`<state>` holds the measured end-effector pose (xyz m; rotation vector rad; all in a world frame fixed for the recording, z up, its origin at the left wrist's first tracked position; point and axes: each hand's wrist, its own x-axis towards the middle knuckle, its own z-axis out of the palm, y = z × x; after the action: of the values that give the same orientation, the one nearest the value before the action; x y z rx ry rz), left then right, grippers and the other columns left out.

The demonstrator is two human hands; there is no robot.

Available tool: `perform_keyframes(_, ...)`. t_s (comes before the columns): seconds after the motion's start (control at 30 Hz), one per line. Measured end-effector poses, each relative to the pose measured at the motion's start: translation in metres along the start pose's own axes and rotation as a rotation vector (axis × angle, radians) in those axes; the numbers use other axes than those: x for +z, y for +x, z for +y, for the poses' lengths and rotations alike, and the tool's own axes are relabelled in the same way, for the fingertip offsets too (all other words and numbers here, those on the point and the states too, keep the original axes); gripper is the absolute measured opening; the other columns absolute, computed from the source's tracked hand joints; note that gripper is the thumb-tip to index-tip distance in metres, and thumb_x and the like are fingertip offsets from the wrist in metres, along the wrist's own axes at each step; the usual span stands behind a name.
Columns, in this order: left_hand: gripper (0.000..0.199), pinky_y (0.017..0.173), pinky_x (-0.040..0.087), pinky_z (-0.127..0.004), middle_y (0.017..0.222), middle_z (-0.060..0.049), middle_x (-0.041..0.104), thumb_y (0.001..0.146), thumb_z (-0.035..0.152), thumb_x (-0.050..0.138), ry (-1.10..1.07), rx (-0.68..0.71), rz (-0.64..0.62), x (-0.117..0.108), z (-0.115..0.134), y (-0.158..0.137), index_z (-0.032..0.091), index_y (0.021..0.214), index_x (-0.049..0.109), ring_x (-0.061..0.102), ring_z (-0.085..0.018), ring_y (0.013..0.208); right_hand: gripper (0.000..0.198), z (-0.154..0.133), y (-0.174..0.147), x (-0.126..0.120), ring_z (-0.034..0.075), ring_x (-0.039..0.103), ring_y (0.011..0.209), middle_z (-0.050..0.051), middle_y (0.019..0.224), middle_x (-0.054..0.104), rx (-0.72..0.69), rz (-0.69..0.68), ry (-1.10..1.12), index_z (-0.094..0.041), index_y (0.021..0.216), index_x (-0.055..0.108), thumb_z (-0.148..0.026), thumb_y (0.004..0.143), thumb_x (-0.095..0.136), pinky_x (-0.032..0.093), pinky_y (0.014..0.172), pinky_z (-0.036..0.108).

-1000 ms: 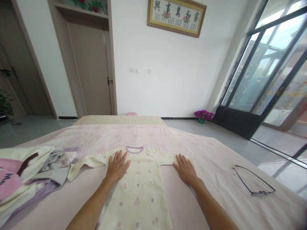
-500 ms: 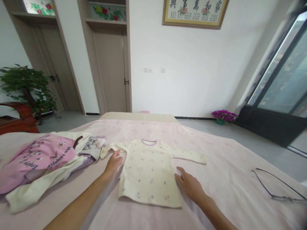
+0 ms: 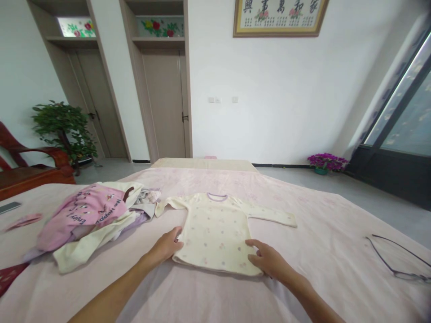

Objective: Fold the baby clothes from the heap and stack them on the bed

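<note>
A small cream long-sleeved shirt (image 3: 217,235) with a purple neckline and a pattern of little hearts lies spread on the pink sheet, neckline away from me. Its right sleeve reaches out straight; the left sleeve is bent near a pile of clothes. My left hand (image 3: 168,244) is closed on the shirt's left side, low down near the hem. At the lower right side, my right hand (image 3: 267,260) grips the edge, index finger and thumb over the fabric. The fingers under the cloth are hidden.
A heap of clothes (image 3: 97,211), pink and cream, lies to the left, with a pink band (image 3: 25,220) and a phone (image 3: 9,207) beyond it. Eyeglasses (image 3: 400,271) rest at the right on the pink sheet (image 3: 319,251). A wooden chair (image 3: 40,166) stands far left.
Both hands have come down along the shirt's sides toward the hem and closed on its edges. The view has turned left, bringing the phone and pink band into sight.
</note>
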<state>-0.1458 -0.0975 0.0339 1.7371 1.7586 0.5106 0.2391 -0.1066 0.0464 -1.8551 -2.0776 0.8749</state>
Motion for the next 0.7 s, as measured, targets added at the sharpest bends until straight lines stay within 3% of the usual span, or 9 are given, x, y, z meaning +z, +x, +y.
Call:
perform_keyframes(0.07, 0.05, 0.084, 0.048, -0.037, 0.102, -0.007, 0.071, 0.078, 0.021, 0.054, 0.321, 0.033, 0.039, -0.005, 0.006, -0.003, 0.024, 0.127, 0.057, 0.065, -0.027, 0.095, 0.043, -0.001, -0.002, -0.015, 0.016, 0.065, 0.059, 0.001, 0.078, 0.072, 0.012, -0.029, -0.08, -0.025, 0.125, 0.061, -0.03, 0.083, 0.049, 0.046, 0.063, 0.027)
perform_keyframes(0.13, 0.045, 0.089, 0.046, -0.04, 0.11, -0.009, 0.068, 0.082, 0.024, 0.05, 0.495, 0.083, 0.14, -0.003, 0.019, -0.001, 0.024, 0.127, 0.058, 0.062, -0.029, 0.104, 0.038, -0.01, 0.004, -0.025, 0.02, 0.068, 0.076, 0.004, 0.092, 0.073, 0.002, 0.071, -0.205, -0.027, 0.119, 0.065, -0.032, 0.086, 0.047, 0.047, 0.072, 0.031)
perform_keyframes(0.2, 0.046, 0.102, 0.039, -0.042, 0.128, -0.012, 0.06, 0.088, 0.029, 0.046, 0.52, 0.196, 0.223, 0.009, 0.036, 0.006, 0.021, 0.132, 0.054, 0.053, -0.029, 0.122, 0.04, -0.027, 0.018, -0.022, 0.024, 0.065, 0.099, 0.007, 0.112, 0.07, -0.042, 0.192, -0.305, -0.026, 0.123, 0.063, -0.034, 0.089, 0.044, 0.047, 0.082, 0.034)
perform_keyframes(0.33, 0.056, 0.118, 0.016, -0.046, 0.154, -0.011, 0.034, 0.093, 0.042, 0.043, 0.425, 0.453, 0.127, 0.051, 0.06, 0.024, 0.02, 0.144, 0.043, 0.022, -0.029, 0.145, 0.053, -0.069, 0.059, 0.02, 0.027, 0.043, 0.133, 0.014, 0.143, 0.049, -0.265, 0.223, -0.411, -0.015, 0.141, 0.047, -0.035, 0.092, 0.042, 0.035, 0.106, 0.037)
perform_keyframes(0.4, 0.061, 0.118, 0.013, -0.05, 0.157, -0.012, 0.027, 0.093, 0.046, 0.043, 0.389, 0.488, 0.05, 0.066, 0.061, 0.03, 0.019, 0.147, 0.039, 0.017, -0.031, 0.146, 0.055, -0.078, 0.079, 0.045, 0.028, 0.028, 0.142, 0.014, 0.151, 0.037, -0.333, 0.243, -0.465, -0.013, 0.145, 0.04, -0.036, 0.095, 0.038, 0.026, 0.113, 0.042)
perform_keyframes(0.47, 0.062, 0.118, 0.016, -0.05, 0.157, -0.011, 0.027, 0.092, 0.047, 0.045, 0.362, 0.523, -0.008, 0.069, 0.052, 0.035, 0.02, 0.147, 0.038, 0.019, -0.031, 0.146, 0.057, -0.074, 0.095, 0.061, 0.028, 0.021, 0.145, 0.014, 0.155, 0.031, -0.348, 0.26, -0.511, -0.014, 0.148, 0.036, -0.04, 0.098, 0.034, 0.02, 0.115, 0.045)
perform_keyframes(0.57, 0.05, 0.118, 0.02, -0.042, 0.151, -0.005, 0.041, 0.092, 0.036, 0.045, 0.367, 0.541, 0.05, 0.047, 0.022, 0.041, 0.026, 0.141, 0.047, 0.032, -0.023, 0.141, 0.06, -0.055, 0.111, 0.067, 0.029, 0.02, 0.145, 0.014, 0.156, 0.027, -0.277, 0.323, -0.548, -0.013, 0.148, 0.035, -0.046, 0.098, 0.03, 0.017, 0.116, 0.047)
perform_keyframes(0.63, 0.048, 0.119, 0.016, -0.043, 0.146, -0.004, 0.048, 0.091, 0.024, 0.042, 0.454, 0.427, 0.243, 0.019, -0.008, 0.044, 0.026, 0.138, 0.051, 0.035, -0.021, 0.14, 0.061, -0.043, 0.116, 0.065, 0.028, 0.021, 0.145, 0.014, 0.156, 0.027, -0.237, 0.371, -0.554, -0.012, 0.148, 0.036, -0.047, 0.098, 0.028, 0.017, 0.117, 0.046)
perform_keyframes(0.7, 0.054, 0.12, 0.005, -0.049, 0.15, -0.007, 0.042, 0.087, 0.017, 0.042, 0.607, 0.254, 0.465, -0.013, -0.043, 0.046, 0.023, 0.14, 0.049, 0.024, -0.026, 0.144, 0.061, -0.036, 0.119, 0.064, 0.028, 0.021, 0.145, 0.013, 0.156, 0.028, -0.231, 0.398, -0.553, -0.012, 0.147, 0.038, -0.048, 0.098, 0.027, 0.016, 0.117, 0.047)
